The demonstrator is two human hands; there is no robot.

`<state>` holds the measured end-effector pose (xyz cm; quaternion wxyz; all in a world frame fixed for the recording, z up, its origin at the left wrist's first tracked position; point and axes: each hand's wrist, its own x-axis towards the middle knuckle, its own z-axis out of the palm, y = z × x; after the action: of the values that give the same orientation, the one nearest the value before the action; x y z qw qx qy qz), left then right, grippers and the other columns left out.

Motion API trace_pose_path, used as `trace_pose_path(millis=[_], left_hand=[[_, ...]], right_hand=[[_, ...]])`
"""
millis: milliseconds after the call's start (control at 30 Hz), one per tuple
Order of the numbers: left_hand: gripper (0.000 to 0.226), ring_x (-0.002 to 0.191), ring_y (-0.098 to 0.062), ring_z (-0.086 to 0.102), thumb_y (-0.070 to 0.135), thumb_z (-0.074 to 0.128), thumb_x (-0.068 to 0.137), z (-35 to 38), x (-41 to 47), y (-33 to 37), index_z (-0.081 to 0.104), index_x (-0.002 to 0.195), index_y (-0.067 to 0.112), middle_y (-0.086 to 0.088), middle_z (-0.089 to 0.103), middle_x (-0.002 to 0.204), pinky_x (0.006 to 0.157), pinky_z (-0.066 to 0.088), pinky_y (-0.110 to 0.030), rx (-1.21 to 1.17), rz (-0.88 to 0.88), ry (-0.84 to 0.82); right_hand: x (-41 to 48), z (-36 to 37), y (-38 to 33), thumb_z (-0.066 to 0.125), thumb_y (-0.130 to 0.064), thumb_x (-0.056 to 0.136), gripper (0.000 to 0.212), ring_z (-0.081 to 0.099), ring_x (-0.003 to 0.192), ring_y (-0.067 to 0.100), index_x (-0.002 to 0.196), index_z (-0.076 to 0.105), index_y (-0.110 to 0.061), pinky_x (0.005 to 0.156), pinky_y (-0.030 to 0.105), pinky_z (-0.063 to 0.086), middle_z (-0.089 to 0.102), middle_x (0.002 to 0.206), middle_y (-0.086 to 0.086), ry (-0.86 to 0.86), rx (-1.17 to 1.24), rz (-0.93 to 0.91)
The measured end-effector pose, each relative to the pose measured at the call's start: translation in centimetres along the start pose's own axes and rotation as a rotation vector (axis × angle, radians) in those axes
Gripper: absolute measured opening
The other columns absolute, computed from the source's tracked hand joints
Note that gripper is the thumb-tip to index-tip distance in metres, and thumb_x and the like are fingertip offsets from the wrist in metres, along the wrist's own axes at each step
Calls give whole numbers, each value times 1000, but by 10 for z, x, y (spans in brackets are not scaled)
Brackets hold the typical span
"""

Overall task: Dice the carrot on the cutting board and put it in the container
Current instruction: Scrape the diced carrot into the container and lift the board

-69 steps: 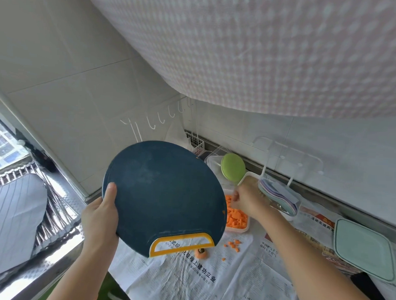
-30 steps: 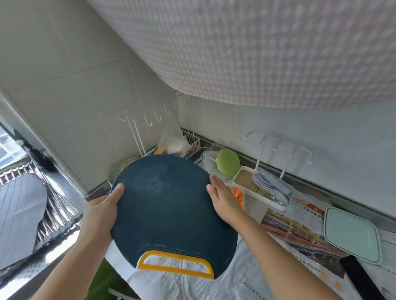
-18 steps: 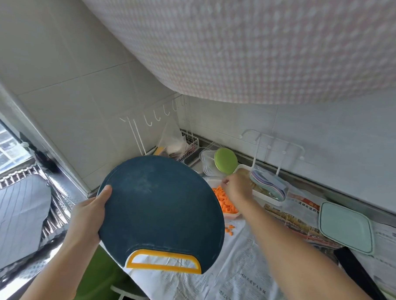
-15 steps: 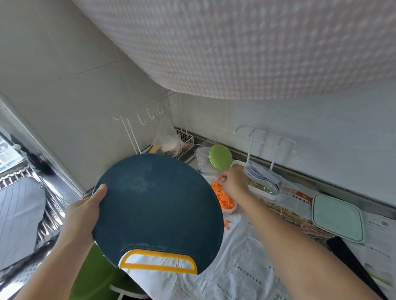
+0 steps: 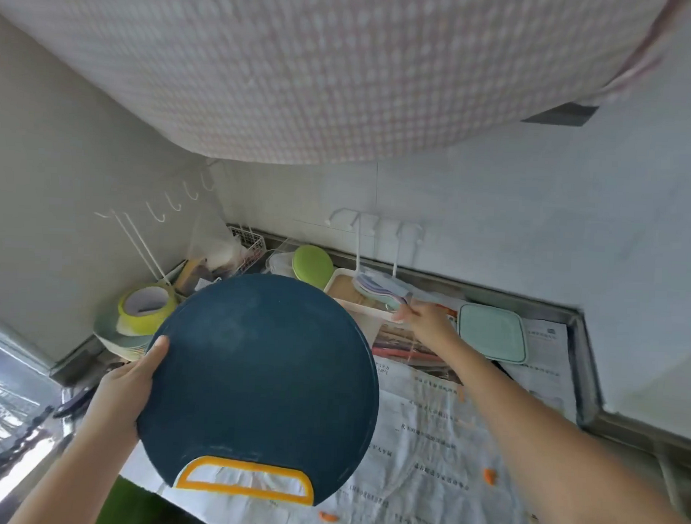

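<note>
My left hand [image 5: 122, 390] grips the left rim of the round dark blue cutting board [image 5: 259, 381], thumb on top, and holds it lifted over the newspaper-covered counter, its yellow handle nearest me. The board's surface is bare. My right hand [image 5: 424, 320] reaches to the back, its fingertips at the corner of a white tray [image 5: 348, 289] holding stacked pastel plates; whether it grips anything is hidden. The container of diced carrot is out of sight behind the board. Loose carrot bits [image 5: 489, 476] lie on the newspaper.
A mint green lid [image 5: 491, 331] lies right of my right hand. A green round lid [image 5: 312, 266], a wire basket [image 5: 245, 245], a yellow tape roll [image 5: 148, 304] and wall hooks crowd the back left corner. A checked cloth hangs overhead.
My right hand has left the carrot container and moved right to the white tray's corner. The board has stayed lifted in my left hand and now covers the container.
</note>
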<state>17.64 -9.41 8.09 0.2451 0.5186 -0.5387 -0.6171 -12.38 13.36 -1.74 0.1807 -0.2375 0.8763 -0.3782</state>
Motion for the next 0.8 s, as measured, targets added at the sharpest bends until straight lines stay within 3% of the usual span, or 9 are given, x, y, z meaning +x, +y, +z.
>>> trace_pose_path(millis=[100,200,300,367,500,600,667,733,800], left_hand=[[22,64,-18,63,34,60,91,16,-1,-13,63,87,12,-2,69,73,63,46,-34,6,18,-70],[21,71,-22,61,35,58,92,26,1,-25,63,81,18,-4,70,75,72,47,-36,17,21,-113],[28,72,-26,61,39,59,91,35,5,-38,64,81,14,-9,66,82,71,47,-36,73,-21,-127],[33,73,-28,63,43,60,89,44,6,-46,66,80,11,-11,67,81,68,49,-36,120,-42,-147],[38,73,-31,65,44,60,89,66,3,-59,68,79,9,-13,69,78,67,51,-37,176,-58,-197],[37,72,-30,63,41,60,90,86,-2,-66,66,78,6,-13,68,78,62,49,-34,170,-49,-234],[35,71,-27,62,41,59,91,100,-6,-70,65,77,9,-9,66,78,60,47,-32,193,-44,-261],[34,70,-25,61,41,59,91,114,-6,-72,63,75,10,-8,65,78,62,49,-33,197,-42,-291],[35,72,-26,62,43,61,89,124,-4,-74,64,75,11,-9,66,80,71,52,-38,210,-34,-306]], right_hand=[[-21,-17,44,44,-22,104,31,66,101,19,127,65,-19,90,29,46,70,114,6,-8,-191,33],[-46,-14,87,38,-18,106,44,56,120,15,150,37,-17,96,22,44,42,152,5,-188,-289,93],[-70,-2,116,29,-21,108,51,6,151,14,156,16,-16,121,37,13,3,164,-2,-328,-463,32],[-84,1,127,28,-23,108,50,4,150,10,156,19,-17,120,35,8,5,164,-6,-265,-487,-4],[-123,7,142,33,-25,107,47,15,146,1,153,28,-21,113,13,7,18,160,-12,-147,-436,-74],[-160,8,155,42,-37,103,53,14,144,-3,153,29,-24,116,17,9,17,157,-19,-141,-436,-88],[-179,4,160,48,-46,99,53,25,141,-1,147,43,-25,117,20,20,29,151,-20,-143,-432,-86],[-193,-1,164,46,-55,93,48,51,119,2,122,67,-22,105,26,42,57,127,-16,-86,-393,-88],[-196,-2,168,47,-60,89,49,55,89,2,95,75,-20,82,29,52,61,95,-15,86,-334,-116]])
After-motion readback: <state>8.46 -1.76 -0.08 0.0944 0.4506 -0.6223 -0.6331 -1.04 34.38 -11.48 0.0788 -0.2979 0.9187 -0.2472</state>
